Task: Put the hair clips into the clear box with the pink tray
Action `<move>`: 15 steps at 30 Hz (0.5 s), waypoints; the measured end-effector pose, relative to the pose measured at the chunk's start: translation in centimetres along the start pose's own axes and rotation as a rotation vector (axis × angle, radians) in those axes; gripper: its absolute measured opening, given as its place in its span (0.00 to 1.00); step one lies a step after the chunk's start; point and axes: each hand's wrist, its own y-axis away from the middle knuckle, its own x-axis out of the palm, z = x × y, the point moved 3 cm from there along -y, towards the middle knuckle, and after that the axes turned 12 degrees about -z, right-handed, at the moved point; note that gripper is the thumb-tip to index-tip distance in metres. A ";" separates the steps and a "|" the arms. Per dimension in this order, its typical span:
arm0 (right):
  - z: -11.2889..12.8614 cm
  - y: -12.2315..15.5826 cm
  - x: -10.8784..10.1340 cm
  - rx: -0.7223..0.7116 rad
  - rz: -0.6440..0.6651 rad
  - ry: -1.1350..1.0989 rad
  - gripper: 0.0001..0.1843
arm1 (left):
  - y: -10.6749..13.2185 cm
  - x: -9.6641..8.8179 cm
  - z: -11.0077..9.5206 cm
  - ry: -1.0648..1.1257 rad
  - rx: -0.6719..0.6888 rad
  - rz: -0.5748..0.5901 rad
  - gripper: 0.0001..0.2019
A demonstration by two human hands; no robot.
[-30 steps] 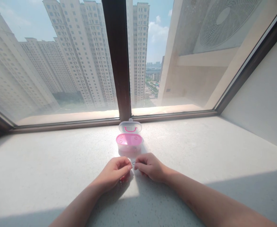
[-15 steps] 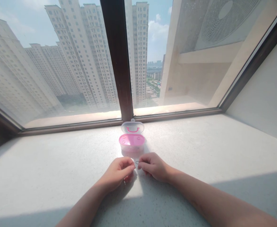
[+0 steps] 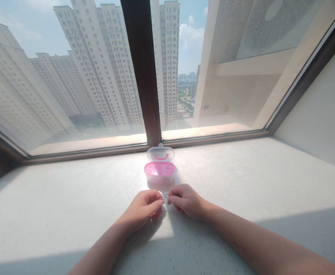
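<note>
Both my hands rest close together on a pale speckled window sill [image 3: 242, 179]. My left hand [image 3: 141, 211] is curled, thumb and forefinger pinched toward the right hand. My right hand [image 3: 186, 200] is also pinched. Between the fingertips sits a tiny thin dark loop [image 3: 166, 196], too small to name. Just beyond the hands stands a small pink box [image 3: 159, 173] with its clear lid [image 3: 160, 154] tipped up and open, a pink handle on the lid.
A large window with a dark centre post [image 3: 141, 72] runs along the back of the sill. A white wall [image 3: 322, 114] closes the right side. Tall buildings and an outdoor fan unit [image 3: 270, 23] show outside. Shadow covers the sill's front edge.
The view has shifted slightly since a second ago. My hands stay pinched together in the same place in front of the box, with only slight finger movement.
</note>
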 end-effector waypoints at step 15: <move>0.0 -0.1 -0.1 0.002 -0.003 -0.014 0.08 | 0.0 0.1 -0.2 -0.007 0.007 0.001 0.09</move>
